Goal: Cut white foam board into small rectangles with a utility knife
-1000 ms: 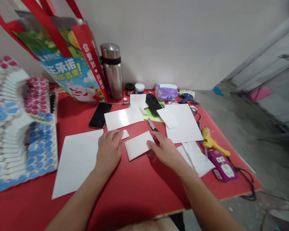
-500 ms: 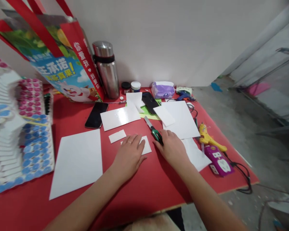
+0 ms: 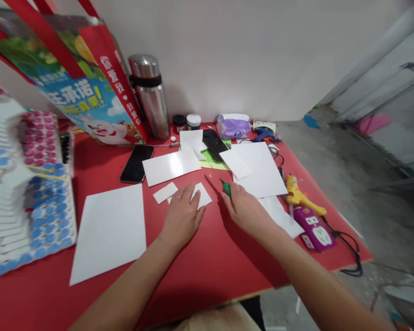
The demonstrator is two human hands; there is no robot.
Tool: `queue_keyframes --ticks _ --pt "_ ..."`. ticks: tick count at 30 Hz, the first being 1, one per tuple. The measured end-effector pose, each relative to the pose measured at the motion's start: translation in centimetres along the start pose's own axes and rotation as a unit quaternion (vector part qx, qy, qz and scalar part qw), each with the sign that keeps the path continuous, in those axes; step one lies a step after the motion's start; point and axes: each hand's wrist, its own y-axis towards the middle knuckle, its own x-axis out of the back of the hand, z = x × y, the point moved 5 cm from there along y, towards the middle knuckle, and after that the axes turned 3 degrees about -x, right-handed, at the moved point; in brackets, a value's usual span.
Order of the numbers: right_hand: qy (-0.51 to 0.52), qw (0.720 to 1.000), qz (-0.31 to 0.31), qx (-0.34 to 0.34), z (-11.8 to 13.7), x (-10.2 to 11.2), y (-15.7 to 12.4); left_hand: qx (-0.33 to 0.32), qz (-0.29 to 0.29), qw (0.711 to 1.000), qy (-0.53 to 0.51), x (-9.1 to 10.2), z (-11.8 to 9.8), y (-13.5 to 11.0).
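Observation:
My right hand is closed around the green handle of a utility knife, raised off the table with its blade pointing away to the left. Flat under the fingers of my left hand lies a small white board piece, partly covered by the hand. Those fingers are stretched out and rest on top of it. A narrow white strip sits just left of that piece, by my fingertips. Farther back is a longer glossy white board.
A large white sheet lies at left, near a black phone. On the right are a white board, a yellow glue gun and a purple power socket with its cable. A steel flask stands behind.
My right hand has lifted the utility knife off the table and turned its blade. My left hand has shifted slightly left and away from me with the small board piece.

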Motion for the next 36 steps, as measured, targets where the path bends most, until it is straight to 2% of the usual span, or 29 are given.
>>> queue_keyframes --ticks 4,9,18,36 --pt "0.029 0.996 0.066 0.046 1.0 0.5 -0.8 -0.009 0.004 1.0 -0.002 0.0 0.0 0.2" --pt "0.002 0.995 0.087 0.056 2.3 0.4 -0.7 -0.002 0.008 1.0 0.012 -0.1 0.1 0.3" --pt "-0.032 0.99 0.099 0.092 2.6 0.0 -0.5 0.004 0.013 1.0 0.002 0.1 0.1 0.5" --pt "-0.06 0.987 0.107 0.103 2.9 -0.1 -0.4 0.0 0.016 1.0 0.011 0.2 -0.1 0.6"
